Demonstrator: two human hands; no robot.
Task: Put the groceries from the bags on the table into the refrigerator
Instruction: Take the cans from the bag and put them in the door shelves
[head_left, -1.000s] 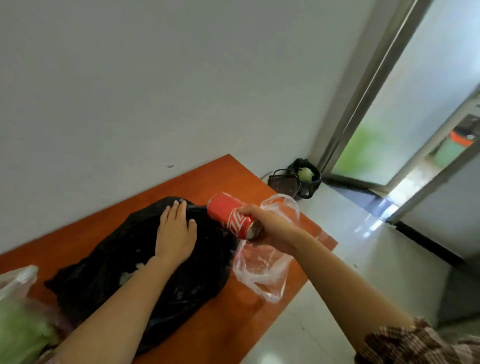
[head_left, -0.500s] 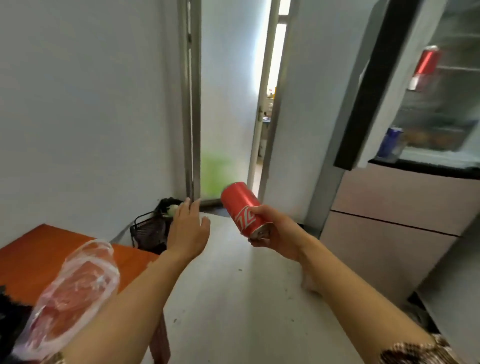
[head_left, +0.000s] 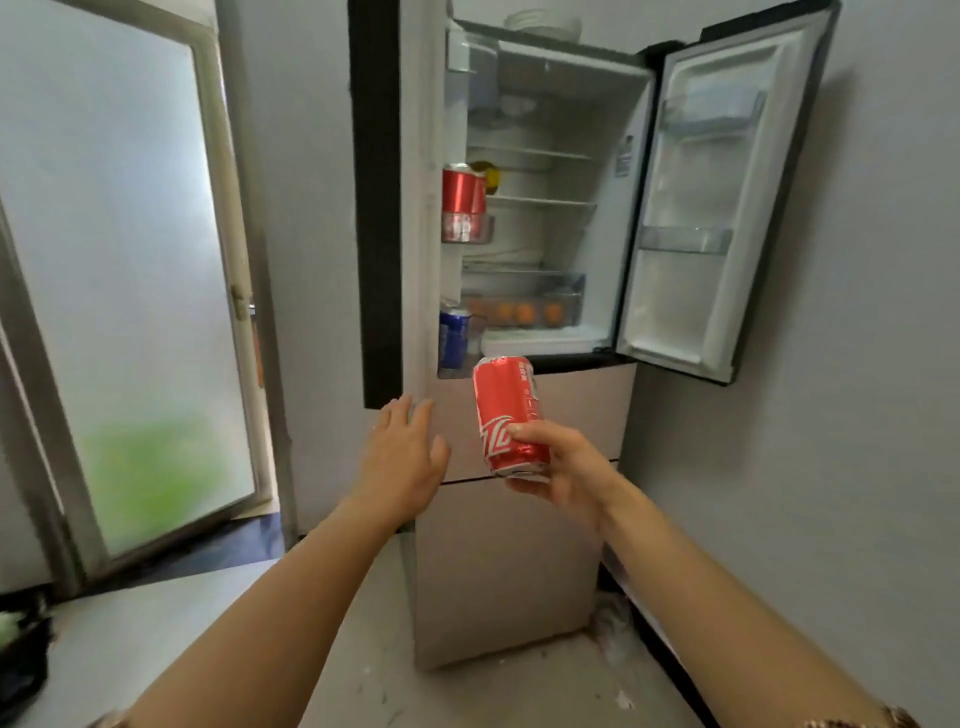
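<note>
- While the right hand (head_left: 563, 470) grips a red can (head_left: 508, 410) near its bottom, fingers and thumb curled round it, the can stands almost upright in the air. It is in front of the refrigerator (head_left: 519, 561), just below the open upper compartment.
- The left hand (head_left: 402, 452) holds nothing. Its fingers are straight and a little spread, with the palm turned towards the refrigerator, just left of the red can and apart from it.
- The left door (head_left: 376, 208) and the right door (head_left: 722, 182) both stand open.
- The left door's bins carry a second can (head_left: 462, 195), also red, above and a blue can (head_left: 453, 338) below.
- Round orange things lie in a clear drawer (head_left: 524, 310) low in the compartment; I cannot tell what they are.
- A frosted glass door (head_left: 130, 260) stands off to the left.
</note>
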